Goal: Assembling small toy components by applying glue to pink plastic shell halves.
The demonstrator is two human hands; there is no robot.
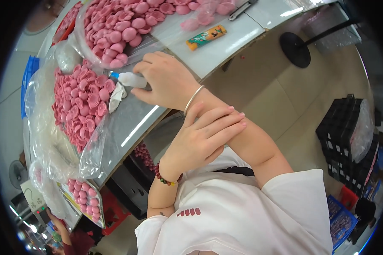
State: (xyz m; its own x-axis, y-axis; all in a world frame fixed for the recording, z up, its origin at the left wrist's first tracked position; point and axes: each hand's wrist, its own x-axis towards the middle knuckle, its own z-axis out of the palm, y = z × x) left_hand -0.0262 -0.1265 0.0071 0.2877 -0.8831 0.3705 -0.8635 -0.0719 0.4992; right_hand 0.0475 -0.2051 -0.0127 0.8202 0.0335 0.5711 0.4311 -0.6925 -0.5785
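My right hand (166, 80), with a thin silver bangle at the wrist, lies on the grey table (134, 123) and is closed around a small white squeeze bottle (131, 79) with a blue tip. The tip points at a heap of pink rubber caps (81, 104) in an open clear bag. My left hand (202, 136), wearing a beaded bracelet, rests flat on my right forearm with its fingers stretched out and nothing in it.
A second heap of pink caps (119, 25) fills a clear bag at the back. A crumpled white scrap (116, 96) lies by the bottle. An orange-and-green tube (206, 37) sits farther back. On the floor stand a black round base (295, 49) and stacked black trays (342, 131).
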